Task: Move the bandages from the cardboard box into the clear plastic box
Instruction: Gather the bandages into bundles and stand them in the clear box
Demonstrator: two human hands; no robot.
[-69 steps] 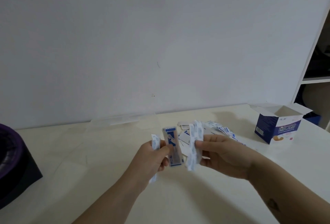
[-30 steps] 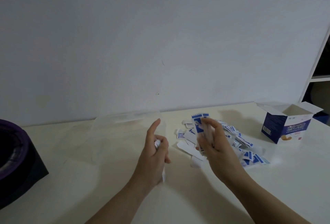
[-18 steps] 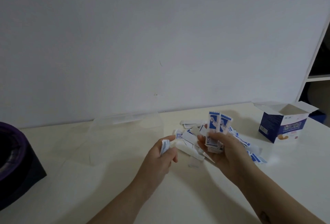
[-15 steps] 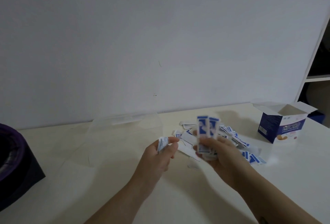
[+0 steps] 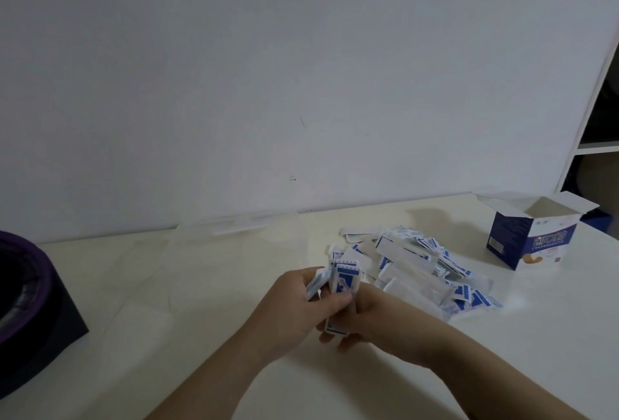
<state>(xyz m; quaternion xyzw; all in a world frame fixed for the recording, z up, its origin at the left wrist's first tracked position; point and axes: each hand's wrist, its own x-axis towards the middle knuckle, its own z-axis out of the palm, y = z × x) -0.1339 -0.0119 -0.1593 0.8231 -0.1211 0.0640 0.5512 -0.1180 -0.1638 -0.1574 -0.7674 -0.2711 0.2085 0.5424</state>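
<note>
I see my left hand (image 5: 298, 305) and right hand (image 5: 378, 315) pressed together, both closed on a small stack of blue-and-white wrapped bandages (image 5: 345, 280). More lie heaped on the cream table (image 5: 201, 336), between the clear plastic box (image 5: 234, 245) and the open blue cardboard box (image 5: 532, 235).

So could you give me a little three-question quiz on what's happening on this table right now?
1. True or false: the cardboard box stands with its top flaps open.
2. Where does the loose pile of bandages lie? A) inside the clear plastic box B) on the table between the two boxes C) on the dark purple object
3. Fill in: the left hand and right hand meet around a few wrapped ____.

Key: 1 true; 2 B; 3 bandages.
</note>
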